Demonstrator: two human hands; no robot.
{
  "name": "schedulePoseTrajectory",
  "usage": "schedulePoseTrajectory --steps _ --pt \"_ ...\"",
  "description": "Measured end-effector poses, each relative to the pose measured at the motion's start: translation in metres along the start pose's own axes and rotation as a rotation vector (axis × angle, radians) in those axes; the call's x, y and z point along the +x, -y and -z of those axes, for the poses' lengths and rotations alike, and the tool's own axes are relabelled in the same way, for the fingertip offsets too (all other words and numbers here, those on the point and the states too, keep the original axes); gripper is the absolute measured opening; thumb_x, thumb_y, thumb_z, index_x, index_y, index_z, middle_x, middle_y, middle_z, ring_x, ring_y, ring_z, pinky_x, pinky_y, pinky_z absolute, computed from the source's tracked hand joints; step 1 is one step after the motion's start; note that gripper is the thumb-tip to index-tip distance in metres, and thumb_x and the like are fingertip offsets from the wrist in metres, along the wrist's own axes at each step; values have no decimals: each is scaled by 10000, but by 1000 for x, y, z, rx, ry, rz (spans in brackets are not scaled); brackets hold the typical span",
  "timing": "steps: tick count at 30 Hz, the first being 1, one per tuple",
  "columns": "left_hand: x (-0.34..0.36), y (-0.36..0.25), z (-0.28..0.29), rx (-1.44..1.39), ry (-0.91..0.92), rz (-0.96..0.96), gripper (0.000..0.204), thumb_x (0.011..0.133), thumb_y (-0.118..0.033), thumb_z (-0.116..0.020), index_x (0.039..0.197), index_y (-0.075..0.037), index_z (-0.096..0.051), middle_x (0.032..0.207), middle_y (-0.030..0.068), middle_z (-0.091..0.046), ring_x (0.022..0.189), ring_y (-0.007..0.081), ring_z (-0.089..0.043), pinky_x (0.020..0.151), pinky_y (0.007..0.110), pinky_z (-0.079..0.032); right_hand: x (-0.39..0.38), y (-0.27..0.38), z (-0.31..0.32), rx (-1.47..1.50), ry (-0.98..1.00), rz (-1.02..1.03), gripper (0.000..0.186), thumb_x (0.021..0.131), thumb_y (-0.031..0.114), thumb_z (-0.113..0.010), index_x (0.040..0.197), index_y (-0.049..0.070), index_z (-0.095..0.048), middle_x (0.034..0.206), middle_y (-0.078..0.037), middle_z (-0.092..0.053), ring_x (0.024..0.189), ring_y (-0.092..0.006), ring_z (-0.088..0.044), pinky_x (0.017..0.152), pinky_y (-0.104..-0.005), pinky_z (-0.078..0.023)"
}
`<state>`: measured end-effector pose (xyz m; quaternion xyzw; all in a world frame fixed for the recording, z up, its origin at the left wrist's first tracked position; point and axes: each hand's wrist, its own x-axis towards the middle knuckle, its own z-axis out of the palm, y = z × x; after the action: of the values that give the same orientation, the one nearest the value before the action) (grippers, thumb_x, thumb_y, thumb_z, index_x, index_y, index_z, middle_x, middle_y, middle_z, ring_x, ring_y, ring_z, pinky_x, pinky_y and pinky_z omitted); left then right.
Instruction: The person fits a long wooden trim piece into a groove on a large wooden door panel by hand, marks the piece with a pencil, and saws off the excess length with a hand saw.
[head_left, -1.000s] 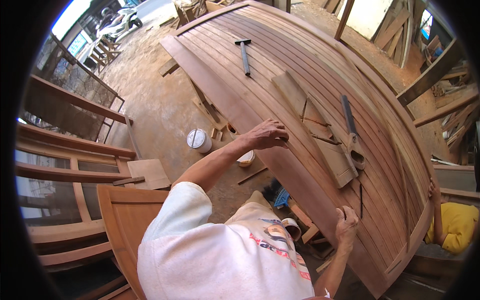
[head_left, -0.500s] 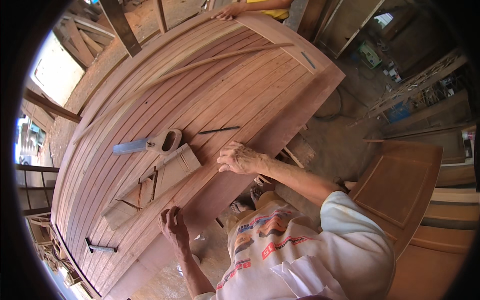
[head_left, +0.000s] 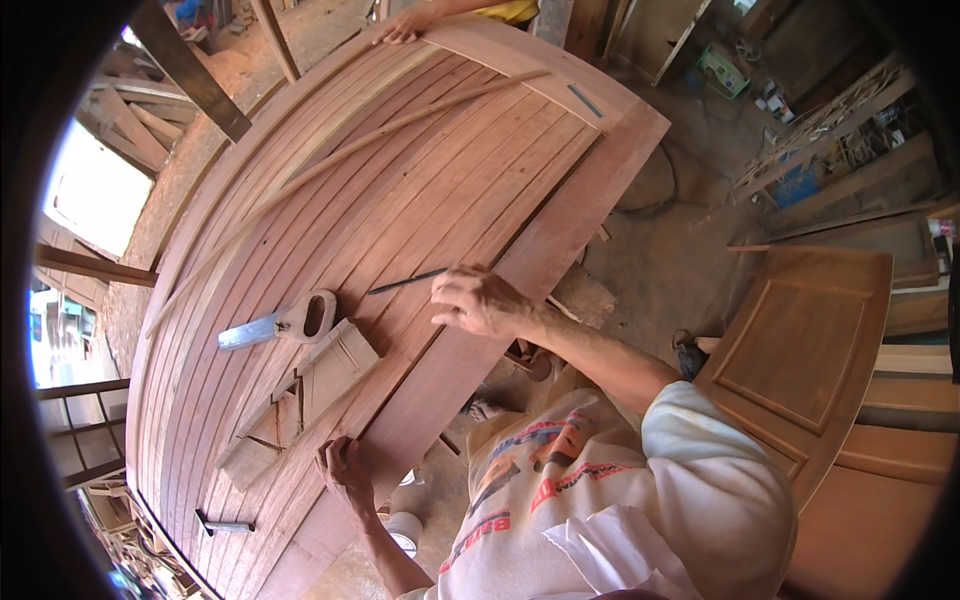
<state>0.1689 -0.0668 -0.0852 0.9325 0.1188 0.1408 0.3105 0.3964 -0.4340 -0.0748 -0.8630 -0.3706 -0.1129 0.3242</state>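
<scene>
A large curved wooden panel of narrow slats (head_left: 230,400) lies in front of me, with a long, wide pinkish board (head_left: 610,180) along its near edge. A dark gap runs between them. My left hand (head_left: 348,472) grips the board with bent fingers at lower center. My right hand (head_left: 478,300), fingers curled over the board's inner edge, is farther right, beside a thin dark bar (head_left: 400,283). A handsaw (head_left: 310,318) and a grooved wooden block (head_left: 340,365) lie on the slats, with a hammer-like tool (head_left: 225,525) lower left and a long thin batten (head_left: 385,130) across the top.
A co-worker's hand (head_left: 400,27) rests on the panel's far edge. Wooden posts (head_left: 190,75) stand behind it. A carved wooden door panel (head_left: 800,350) leans at the right, with stacked boards beyond. A white bucket (head_left: 402,530) sits on the floor below my arms.
My view has swung round toward the right end of the panel. Since half a second ago, a dark gap has appeared along the wide board, and my hands have shifted slightly with it.
</scene>
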Motion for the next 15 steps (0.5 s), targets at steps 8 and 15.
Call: schedulePoseTrajectory --steps 8,15 --pt "-9 -48 -8 278 -265 -15 305 905 -78 -824 1191 -15 -739 1143 161 -684 1093 365 -657 947 482 -540 -48 -211 182 3 -419 -635 326 1089 251 -580 1247 0 -717 1214 -196 -741 1096 -310 -727 949 -415 -587" --pt "77 -288 -178 199 -80 -166 332 935 -166 -804 1242 -57 -736 1190 163 -680 1153 375 -629 1006 495 -503 -55 -369 244 77 -237 -466 235 1041 86 -598 1220 -19 -709 1136 -183 -721 1050 -333 -713 915 -410 -573"
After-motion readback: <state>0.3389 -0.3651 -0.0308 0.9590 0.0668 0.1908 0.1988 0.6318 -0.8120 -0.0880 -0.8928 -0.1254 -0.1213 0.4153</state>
